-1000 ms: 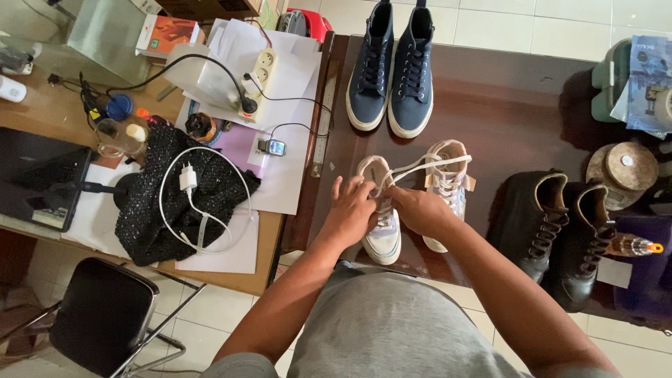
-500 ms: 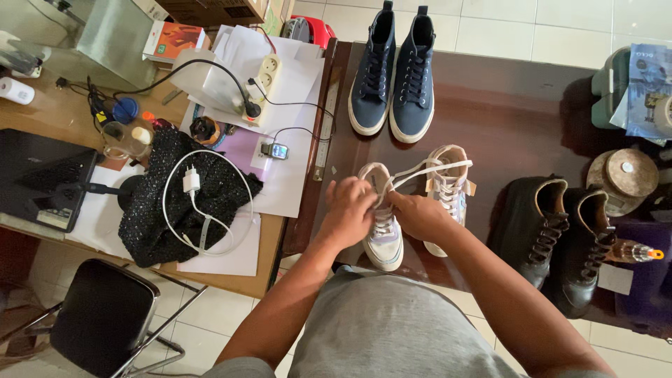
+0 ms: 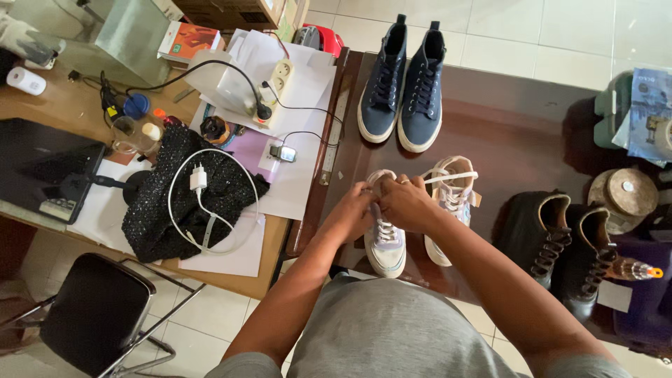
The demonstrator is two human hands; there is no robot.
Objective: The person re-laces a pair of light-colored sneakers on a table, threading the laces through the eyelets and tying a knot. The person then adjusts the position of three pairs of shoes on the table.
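Both hands over the near white sneaker (image 3: 384,241) on dark wooden table (image 3: 504,126). Left hand (image 3: 353,210) curled, fingers bunched and pinching the white lace (image 3: 448,176) at top of the shoe's tongue; right hand (image 3: 404,203) pressed against it, knuckles touching, fingers also closed on the lace, exact grip hidden by the knuckles. Lace running taut from right fingertips out to second white sneaker (image 3: 451,203), just beside right hand on outer side. Toe of near sneaker poking out below the fingers, toward the body. Beyond the fingertips, well apart: pair of navy high-tops (image 3: 402,87) w/ white soles, upright, side by side. Further off past right hand: pair of dark leather shoes (image 3: 560,241), laced. Off past left hand, on the adjoining lighter desk: black knit cloth (image 3: 150,210) w/ white charger & cable (image 3: 203,185) coiled on top, papers (image 3: 294,168), power strip (image 3: 278,77), laptop (image 3: 42,168). Black chair (image 3: 94,315) below the desk edge.
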